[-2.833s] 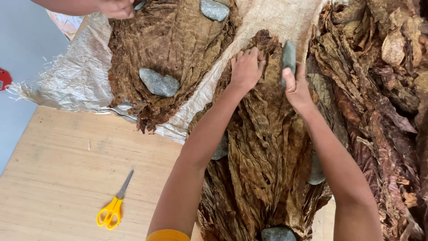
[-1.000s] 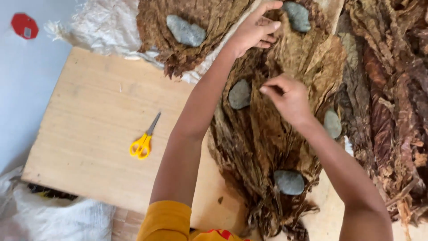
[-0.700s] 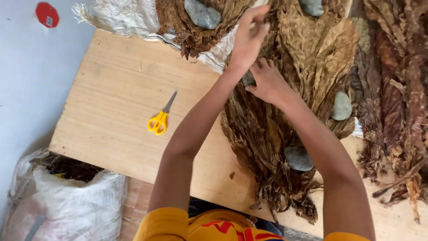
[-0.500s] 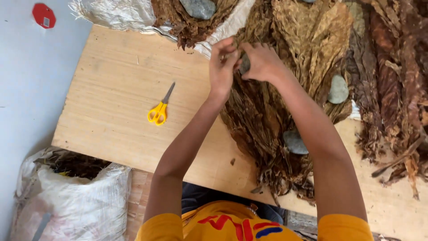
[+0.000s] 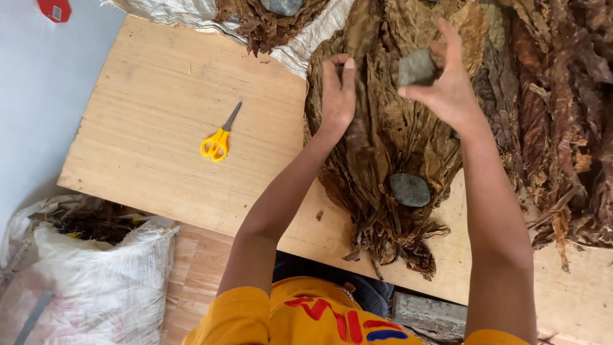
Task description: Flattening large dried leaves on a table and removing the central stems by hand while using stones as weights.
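Note:
A pile of dried brown leaves lies on a wooden board. My right hand holds a grey stone lifted above the pile. My left hand pinches the edge of a leaf on the pile's left side. Another grey stone rests on the leaves near their stem ends, close to me.
Yellow-handled scissors lie on the board to the left. More dark leaf piles spread at the right. A white woven sheet with leaves and a stone lies at the top. A white sack stands at the lower left.
My right hand has lifted a grey stone off the pile. My left hand has moved onto the leaf edge. The view has shifted down toward me.

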